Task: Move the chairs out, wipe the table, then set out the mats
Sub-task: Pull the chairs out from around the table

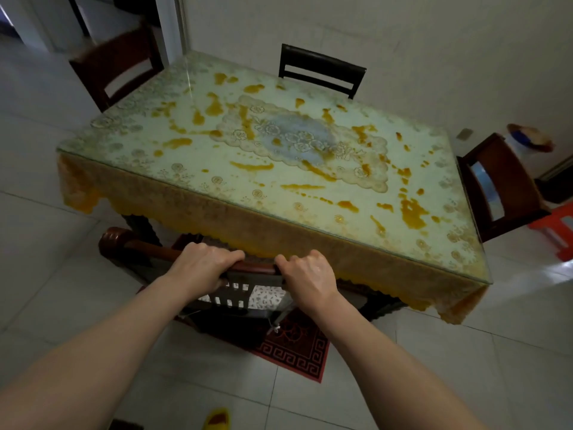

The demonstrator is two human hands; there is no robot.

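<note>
At the near edge of the table [279,150], both hands are gripping the top rail of a chair [145,246] tucked under it: left hand [201,268] and right hand [310,277], fingers curling tightly around the wood.

The table [102,131] top shows pale green-white under glass, printed with faint rose outlines and blotched with orange-yellow patches. At its centre lies a scalloped lace pattern [302,142] with a blue-grey oval. The cloth's overhang [248,225] is golden yellow lace. The near chair [148,248] is reddish-brown wood; the far chair [321,71] is almost black. A dark red rug [297,349] with a key-pattern border lies on white tiles [55,274]. A stool [555,228] is orange-red.
</note>
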